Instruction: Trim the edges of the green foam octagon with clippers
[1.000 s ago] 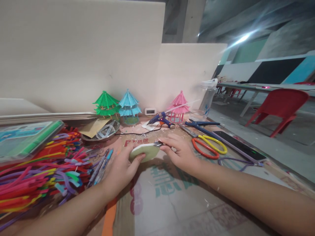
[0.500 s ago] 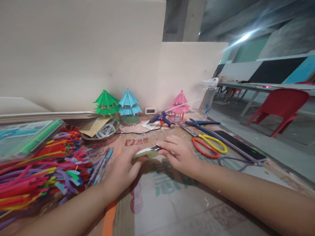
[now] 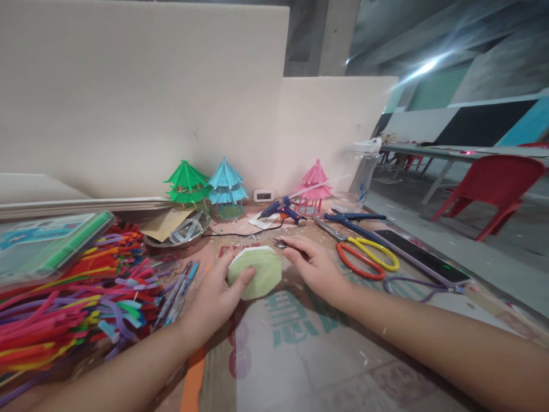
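While our left grip (image 3: 221, 286) pinches the pale green disc (image 3: 265, 272) near the middle of the frame, its many-sided face tilts toward us and a white edge shows along the top. The thumb lies flat across the green face, with the fingers behind it, so we have it held firmly. Our right grip (image 3: 315, 260) closes on a small dark tool (image 3: 281, 244) whose tip pokes out just beside the disc's upper right rim; whether the two touch we cannot tell, and most of the tool is hidden in the palm.

We judge the step in hand to be work on the disc's edge, with a look at its face. Our next move seems to call for a steady left thumb and a careful, light meeting of tip and rim.

Beneath us lies a printed sheet (image 3: 309, 366) on the counter (image 3: 234, 230). Just above center sits a blue glue gun (image 3: 281, 207), and to its right are scissors (image 3: 346, 239) and a phone (image 3: 420, 257). Green, blue and pink paper pavilions (image 3: 186, 180) stand along the back, against the pale board (image 3: 141, 97), while bright pipe cleaners (image 3: 86, 297) crowd the lower left beside some pens (image 3: 182, 292).
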### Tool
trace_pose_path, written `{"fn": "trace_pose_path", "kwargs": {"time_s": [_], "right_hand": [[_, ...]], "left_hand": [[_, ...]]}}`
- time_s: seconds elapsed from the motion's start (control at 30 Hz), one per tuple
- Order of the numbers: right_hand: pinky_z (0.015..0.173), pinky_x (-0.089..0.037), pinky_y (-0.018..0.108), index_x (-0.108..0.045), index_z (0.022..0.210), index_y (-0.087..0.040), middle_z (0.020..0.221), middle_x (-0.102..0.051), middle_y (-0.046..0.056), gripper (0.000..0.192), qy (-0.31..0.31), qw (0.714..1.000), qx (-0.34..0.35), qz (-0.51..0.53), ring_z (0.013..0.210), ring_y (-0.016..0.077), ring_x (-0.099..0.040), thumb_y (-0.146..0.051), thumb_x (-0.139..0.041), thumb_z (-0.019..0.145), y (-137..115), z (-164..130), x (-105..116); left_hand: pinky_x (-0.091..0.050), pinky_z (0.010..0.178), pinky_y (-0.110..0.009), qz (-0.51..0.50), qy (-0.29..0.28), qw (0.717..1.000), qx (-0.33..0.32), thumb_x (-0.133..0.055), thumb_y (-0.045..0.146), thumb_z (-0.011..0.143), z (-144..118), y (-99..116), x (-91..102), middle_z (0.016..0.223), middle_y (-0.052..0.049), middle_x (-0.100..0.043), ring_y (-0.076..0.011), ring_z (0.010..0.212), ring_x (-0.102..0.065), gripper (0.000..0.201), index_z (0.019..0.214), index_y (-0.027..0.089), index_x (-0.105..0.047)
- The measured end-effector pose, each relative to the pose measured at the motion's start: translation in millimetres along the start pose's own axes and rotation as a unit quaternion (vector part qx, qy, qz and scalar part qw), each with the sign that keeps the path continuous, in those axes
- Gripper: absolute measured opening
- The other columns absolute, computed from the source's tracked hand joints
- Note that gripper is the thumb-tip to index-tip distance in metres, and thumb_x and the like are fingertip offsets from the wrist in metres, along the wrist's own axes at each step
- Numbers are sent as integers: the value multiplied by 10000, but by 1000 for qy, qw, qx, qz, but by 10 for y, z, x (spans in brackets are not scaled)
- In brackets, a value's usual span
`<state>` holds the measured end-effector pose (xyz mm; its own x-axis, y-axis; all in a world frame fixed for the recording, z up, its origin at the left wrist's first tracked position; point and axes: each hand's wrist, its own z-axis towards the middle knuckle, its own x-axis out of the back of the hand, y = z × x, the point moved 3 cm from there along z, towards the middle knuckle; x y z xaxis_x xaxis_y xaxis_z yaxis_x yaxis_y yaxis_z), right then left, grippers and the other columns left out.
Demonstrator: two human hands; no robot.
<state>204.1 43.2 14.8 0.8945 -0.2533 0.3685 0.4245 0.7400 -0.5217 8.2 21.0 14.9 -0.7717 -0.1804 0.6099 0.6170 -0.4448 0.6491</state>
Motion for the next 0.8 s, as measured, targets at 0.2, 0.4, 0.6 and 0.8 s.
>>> {"fn": "trace_pose_path", "kwargs": {"time_s": [0.2,0.4,0.6,0.8], "right_hand": [[724,-543,343,-670,959,-179,945,-721,85,219,-22,997,-69,32,841,207,-673,-298,-533,836,68,4,-33],[590,-524,272,-669,882,-185,820,-714,47,153,-55,995,-77,42,677,167,-656,-270,-620,765,10,-19,-68],[552,-482,245,-653,836,-192,755,-677,26,110,-81,996,-19,21,631,144,-607,-236,-556,811,-69,-29,-49],[655,-476,312,-615,1036,-154,831,-632,81,293,-54,992,97,-66,739,186,-582,-349,-429,922,-125,-17,47]], "left_hand": [[-498,757,-301,-26,-3,999,19,-525,426,824,3,-33,0,969,-49,-690,-216,898,-624,334,1046,192,-610],[-497,733,-282,-46,-10,999,6,-508,399,836,0,25,1,953,-37,-679,-194,871,-621,297,1025,190,-601],[-496,657,-275,-53,-36,998,26,-561,373,791,20,-10,-33,811,-14,-687,-194,772,-632,227,914,199,-640],[-466,848,-323,-9,-19,999,-24,-485,234,832,48,-70,2,942,-22,-680,-190,915,-608,205,968,209,-636]]}}
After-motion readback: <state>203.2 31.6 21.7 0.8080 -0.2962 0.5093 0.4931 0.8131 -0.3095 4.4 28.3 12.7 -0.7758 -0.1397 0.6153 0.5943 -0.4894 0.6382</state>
